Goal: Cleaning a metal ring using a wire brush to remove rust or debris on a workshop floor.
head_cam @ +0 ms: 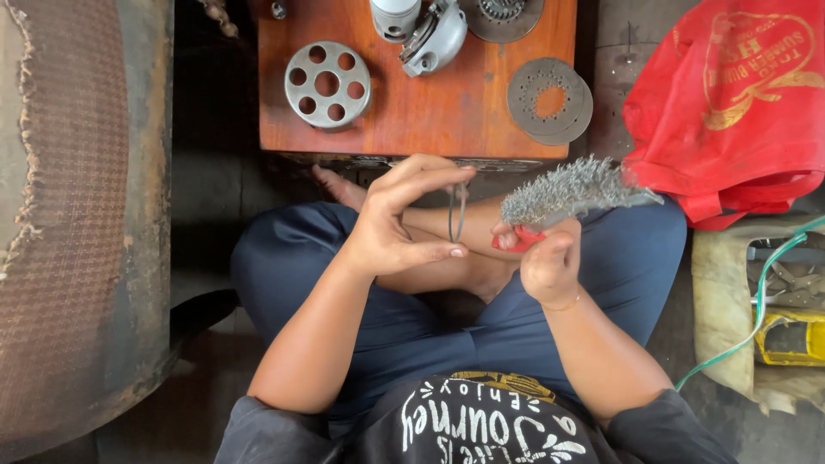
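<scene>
Head cam looks down at a grimy dark floor, with a low wooden table (412,112) just past the hands carrying a holed metal disc (327,84) and flat clutch plates (548,100), and a red bag (730,103) off beyond the right hand. The left hand (395,225) pinches a thin metal ring (457,212) upright between thumb and fingertips, over the crossed legs. The right hand (550,262) is closed around the red handle of a wire brush (571,191), bristles just beside the ring.

Your left hand (391,225) pinches with thumb and fingertips raised; your right hand (550,262) is fisted (both forearms angled inward).
</scene>
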